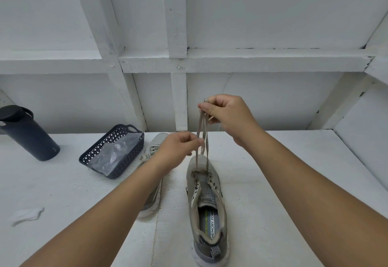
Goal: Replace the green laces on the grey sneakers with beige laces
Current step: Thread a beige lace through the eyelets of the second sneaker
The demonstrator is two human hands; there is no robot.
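Right hand [226, 117]: I see thumb and forefinger pinched on the upper ends of the beige lace [202, 140], held high above the shoe. Left hand [178, 146]: fingers curled, tips closed on the same lace lower down, about midway along its run. The lace is flat, woven, dull tan; two strands hang nearly straight and drop into the front eyelets of the right sneaker [206, 208].

That sneaker stands upright on its sole, toe pointing away from me, grey-beige mesh upper, padded collar, dark heel tab with a zigzag pull loop. The printed insole reads "MEMORY FOAM". Only the lowest eyelets carry lace; the rest of the eyelet row looks unthreaded.

Left sneaker [154, 161]: partly hidden under my left forearm, same mesh, pale laces crossed over its tongue.

Both sit on a white painted table [63, 182], rough surface. Left of the shoes: a dark plastic lattice basket [98, 151] holding a crumpled clear bag [115, 153]; further left, a dark matte bottle [27, 134] with a loop lid. A small scrap of clear plastic [26, 214] lies near the left edge.
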